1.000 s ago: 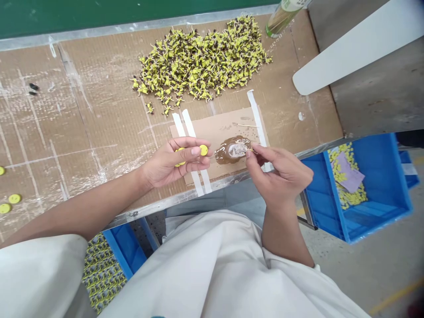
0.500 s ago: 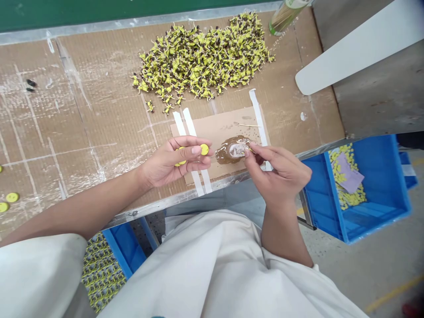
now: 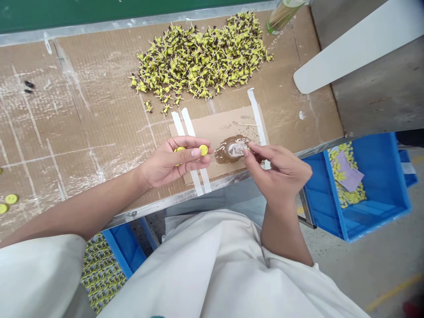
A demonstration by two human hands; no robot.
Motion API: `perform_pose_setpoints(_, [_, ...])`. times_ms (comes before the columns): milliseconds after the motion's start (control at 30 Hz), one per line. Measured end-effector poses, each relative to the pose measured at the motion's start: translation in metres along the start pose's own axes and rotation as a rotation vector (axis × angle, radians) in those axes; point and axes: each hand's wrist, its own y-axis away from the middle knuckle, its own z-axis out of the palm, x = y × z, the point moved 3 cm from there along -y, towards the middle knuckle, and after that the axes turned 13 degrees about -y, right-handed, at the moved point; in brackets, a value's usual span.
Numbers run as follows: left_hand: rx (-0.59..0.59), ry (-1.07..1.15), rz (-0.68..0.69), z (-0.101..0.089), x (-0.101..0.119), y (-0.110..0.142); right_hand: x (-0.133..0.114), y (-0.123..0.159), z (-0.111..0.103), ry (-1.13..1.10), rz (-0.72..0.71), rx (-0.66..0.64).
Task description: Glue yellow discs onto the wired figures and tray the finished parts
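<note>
My left hand point(image 3: 172, 161) is closed around several yellow round discs. One disc point(image 3: 203, 150), with small dark marks on its face, is pinched at the fingertips; the others show between the fingers behind it. To the right, my right hand point(image 3: 278, 170) is closed in a pinch at the edge of a puddle of clear, shiny liquid point(image 3: 225, 152). A tiny bit of yellow shows at those fingertips, too small to make out. The puddle lies on a flat cardboard piece point(image 3: 212, 126) taped to the bench. A thin wooden stick point(image 3: 247, 124) rests above the puddle.
A heap of small yellow figures with dark heads point(image 3: 202, 59) covers the back of the bench. Beside it stands a clear tub of sticks point(image 3: 283, 17). Two yellow discs point(image 3: 12, 198) lie far left. A blue bin point(image 3: 380, 176) with yellow pieces sits lower right; a white panel point(image 3: 351, 48) juts in.
The view has shifted very slightly. Both hands keep nearly the same places, the left still gripping the discs and the right still pinching by the puddle.
</note>
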Motion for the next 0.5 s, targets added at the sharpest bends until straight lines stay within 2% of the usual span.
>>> perform_pose_setpoints(267, [0.000, 0.001, 0.000, 0.001, 0.001, 0.000, -0.001, 0.000, 0.001, -0.011, 0.038, 0.016])
perform_pose_setpoints(500, [-0.023, -0.005, 0.009, -0.001, -0.001, 0.000, 0.013, 0.001, -0.002, -0.367, 0.359, 0.315])
